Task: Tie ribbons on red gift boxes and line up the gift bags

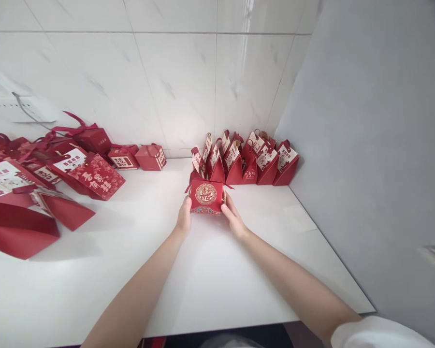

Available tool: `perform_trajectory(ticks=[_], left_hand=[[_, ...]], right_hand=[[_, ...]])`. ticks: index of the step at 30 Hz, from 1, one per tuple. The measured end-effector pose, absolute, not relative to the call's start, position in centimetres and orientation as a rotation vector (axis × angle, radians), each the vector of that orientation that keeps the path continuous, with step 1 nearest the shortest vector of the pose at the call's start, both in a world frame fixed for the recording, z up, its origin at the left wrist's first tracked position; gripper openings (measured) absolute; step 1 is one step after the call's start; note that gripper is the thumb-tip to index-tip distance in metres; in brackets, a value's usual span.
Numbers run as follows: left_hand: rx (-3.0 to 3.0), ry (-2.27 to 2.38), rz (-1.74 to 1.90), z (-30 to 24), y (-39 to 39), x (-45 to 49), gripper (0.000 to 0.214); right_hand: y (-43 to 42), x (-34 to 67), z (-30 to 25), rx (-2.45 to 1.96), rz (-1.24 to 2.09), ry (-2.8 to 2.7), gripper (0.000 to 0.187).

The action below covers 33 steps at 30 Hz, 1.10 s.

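Observation:
Between my two hands is a red gift box (206,195) with a round gold emblem on its face and ribbon ends at its upper corners. My left hand (184,213) grips its left side, thumb toward me. On the opposite side my right hand (234,213) closes on the box, its fingers partly hidden behind the edge. Just beyond stand red triangular gift boxes (233,164) in a cluster, with white printed tags and ribbon loops. Whether the held box touches the table or the nearest of them cannot be made out.
A heap of red boxes and bags (68,169) covers the table's left side. Two small cube boxes (151,157) stand by the tiled wall (174,82). A grey panel (366,145) bounds the right side of the white table (217,280). A socket plate (29,108) with a cable sits left.

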State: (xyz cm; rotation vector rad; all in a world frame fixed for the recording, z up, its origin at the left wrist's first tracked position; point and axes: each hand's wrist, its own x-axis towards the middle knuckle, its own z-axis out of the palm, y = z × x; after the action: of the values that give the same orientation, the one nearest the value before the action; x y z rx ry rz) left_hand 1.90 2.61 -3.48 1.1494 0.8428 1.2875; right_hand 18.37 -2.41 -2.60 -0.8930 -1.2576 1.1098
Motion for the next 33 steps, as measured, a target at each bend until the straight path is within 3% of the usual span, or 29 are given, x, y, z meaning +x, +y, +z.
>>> perform_trajectory(ticks=[4, 7, 11, 16, 20, 22, 24, 27, 33], left_hand=[[1.199, 0.866, 1.335, -3.4, 2.3, 2.0, 0.059], [1.086, 0.882, 1.362, -2.9, 2.2, 2.2, 0.064], [0.95, 0.934, 1.342, -3.0, 2.1, 2.1, 0.072], [0.926, 0.958, 1.262, -3.6, 1.6, 1.7, 0.075], [1.249, 0.801, 1.228, -3.1, 1.3, 0.7, 0.071], [1.447, 0.729, 1.123, -2.5, 1.4, 0.0, 0.08], [1.587, 0.731, 0.996, -1.9, 1.5, -0.6, 0.09], [1.674, 0.792, 0.85, -1.4, 1.7, -1.3, 0.085], [1.391, 0.807, 0.785, -1.9, 3.0, -2.1, 0.071]], right_hand=[[-2.6, 18.7, -3.6, -0.976, 0.864, -1.164, 0.067], [-3.0, 19.2, -4.0, -1.109, 0.626, -1.13, 0.047], [-3.5, 19.7, -3.9, -1.119, 0.668, -1.161, 0.031], [-3.3, 19.9, -3.8, -1.061, 0.794, -1.177, 0.043], [-2.7, 19.9, -4.1, -0.973, 1.127, -1.118, 0.058], [-2.4, 20.0, -4.3, -0.929, 1.23, -1.044, 0.057], [-2.1, 20.3, -4.4, -0.934, 1.223, -0.996, 0.05], [-1.6, 21.2, -4.4, -0.976, 1.115, -1.03, 0.047], [-0.7, 22.5, -4.9, -1.056, 1.095, -1.156, 0.07]])
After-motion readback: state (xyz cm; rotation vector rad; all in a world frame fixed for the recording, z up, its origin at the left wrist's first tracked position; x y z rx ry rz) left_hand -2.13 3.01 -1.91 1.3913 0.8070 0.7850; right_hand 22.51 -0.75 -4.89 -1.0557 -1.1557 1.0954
